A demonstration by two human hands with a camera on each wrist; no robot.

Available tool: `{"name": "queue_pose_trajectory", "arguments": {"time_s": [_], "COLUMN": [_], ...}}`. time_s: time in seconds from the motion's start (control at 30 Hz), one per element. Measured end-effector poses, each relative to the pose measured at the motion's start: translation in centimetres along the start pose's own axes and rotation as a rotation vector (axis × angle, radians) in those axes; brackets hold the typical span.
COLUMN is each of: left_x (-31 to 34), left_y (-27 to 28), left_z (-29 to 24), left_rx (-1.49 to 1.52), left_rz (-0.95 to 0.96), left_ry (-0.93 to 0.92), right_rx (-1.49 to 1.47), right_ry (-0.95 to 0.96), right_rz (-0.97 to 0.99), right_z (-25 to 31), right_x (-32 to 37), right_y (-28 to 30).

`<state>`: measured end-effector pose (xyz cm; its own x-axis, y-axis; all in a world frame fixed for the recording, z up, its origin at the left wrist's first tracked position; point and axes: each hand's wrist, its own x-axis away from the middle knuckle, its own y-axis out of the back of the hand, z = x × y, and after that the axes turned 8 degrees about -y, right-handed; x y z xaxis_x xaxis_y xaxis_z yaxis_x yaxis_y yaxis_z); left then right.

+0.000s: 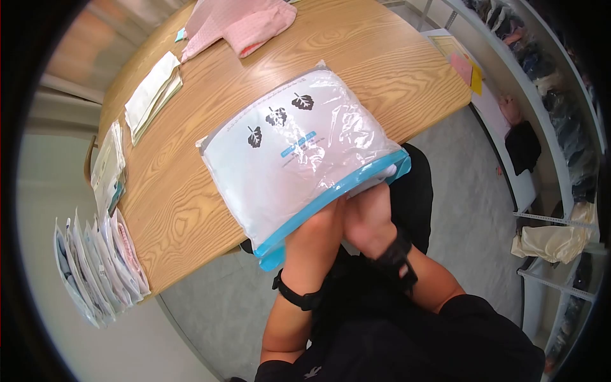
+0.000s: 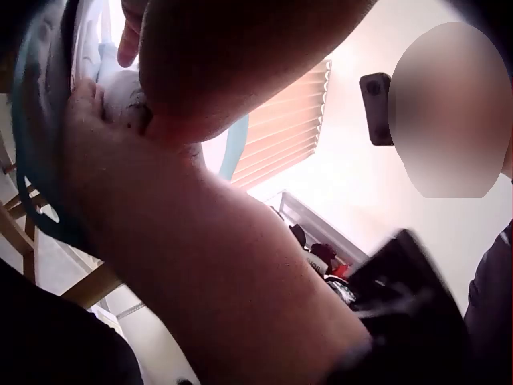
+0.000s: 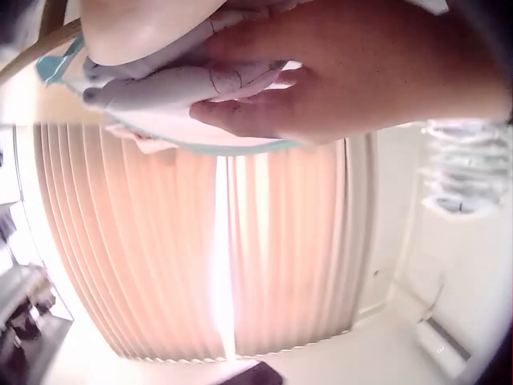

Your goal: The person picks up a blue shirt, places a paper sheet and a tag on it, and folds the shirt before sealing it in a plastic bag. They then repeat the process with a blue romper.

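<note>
A large clear plastic bag (image 1: 280, 159) with a blue edge and dark leaf prints lies over the table's near edge, filled with something pale. My left hand (image 1: 323, 221) reaches under its blue edge, with the fingers hidden from above. Beside it, my right hand (image 1: 369, 219) is at the same edge. The right wrist view shows the right hand (image 3: 272, 104) holding folded grey cloth (image 3: 172, 87) between thumb and fingers. In the left wrist view the left hand (image 2: 96, 136) is against pale cloth (image 2: 122, 95); its grip is unclear.
On the wooden table (image 1: 191, 184) are pink quilted cloth (image 1: 254, 25), a white folded stack (image 1: 153, 92) and packets (image 1: 109, 165). Upright packets (image 1: 98, 267) line its left corner. Shelves (image 1: 560, 127) stand right. Another person (image 2: 453, 112) appears in the left wrist view.
</note>
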<state>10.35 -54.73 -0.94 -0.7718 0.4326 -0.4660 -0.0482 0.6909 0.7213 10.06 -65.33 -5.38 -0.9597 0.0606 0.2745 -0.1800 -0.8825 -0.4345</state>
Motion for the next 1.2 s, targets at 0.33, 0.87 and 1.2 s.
{"name": "queue_pose_trajectory", "arguments": {"time_s": [0.33, 0.87, 1.2], "left_x": [-0.3, -4.2, -3.5], "left_y": [-0.5, -1.3, -0.8], "left_z": [1.4, 4.8, 8.4], "left_rx": [-0.226, -0.287, 1.402], "left_rz": [0.109, -0.196, -0.808], "left_ry": [0.054, -0.029, 0.748], "right_rx": [0.628, 0.645, 0.619], "right_ry": [0.69, 0.509, 0.484], "right_rz": [-0.4, -0.237, -0.247], "right_z": [1.1, 3.4, 2.2], "right_x": [4.5, 0.5, 1.2], "right_y": [6.1, 4.2, 3.8]}}
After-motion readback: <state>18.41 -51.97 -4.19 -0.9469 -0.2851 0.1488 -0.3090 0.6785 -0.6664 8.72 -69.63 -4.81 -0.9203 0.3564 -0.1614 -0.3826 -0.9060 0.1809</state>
